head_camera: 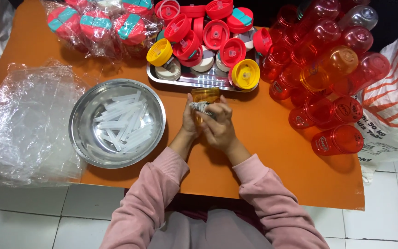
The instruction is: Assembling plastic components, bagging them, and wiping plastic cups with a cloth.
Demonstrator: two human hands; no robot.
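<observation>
Both my hands meet over the orange table (272, 138) around a small orange translucent cup (205, 95) that stands upright. My left hand (190, 122) wraps the cup's left side. My right hand (218, 127) grips the cup from the right and front, and pinches a small crumpled silvery piece (201, 107) against the cup's wall. Just behind the cup is a metal tray (194, 79) piled with red and yellow lids. To the left stands a steel bowl (81, 124) with several clear plastic strips (123, 122) in it.
A heap of red and orange translucent cups (323, 69) lies at the right. Bagged red-and-teal lids (97, 23) sit at the back left. Crumpled clear plastic bags (21, 124) cover the left edge. A white-and-orange sack (392, 110) hangs off the right side. White floor tiles lie below.
</observation>
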